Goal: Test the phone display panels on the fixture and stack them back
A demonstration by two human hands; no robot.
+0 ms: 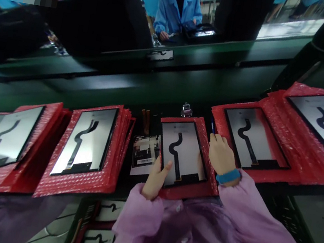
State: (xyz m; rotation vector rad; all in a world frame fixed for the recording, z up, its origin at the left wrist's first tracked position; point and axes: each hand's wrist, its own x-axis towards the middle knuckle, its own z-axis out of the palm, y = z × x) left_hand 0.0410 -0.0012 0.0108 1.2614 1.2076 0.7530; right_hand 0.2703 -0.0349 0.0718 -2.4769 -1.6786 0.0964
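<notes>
1 head-worn camera looks forward and down over both hands (155,178) (222,158) at close range, a workbench (152,84) stretching beyond.

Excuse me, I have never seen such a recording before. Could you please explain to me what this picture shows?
There is no robot here: a person works with bare hands, and one camera worn on the head looks forward and down. The sleeves are purple.

On the dark green table lie flat panels with dark curved strips, on red bubble wrap. The left hand touches the near left edge of the middle panel. The right hand, with a blue wristband, holds a thin blue tool, perhaps a pen.

Left of that panel lies a sheet with a picture; beyond it is a small shiny object, too small to identify. Across the table sits a person in blue.
</notes>
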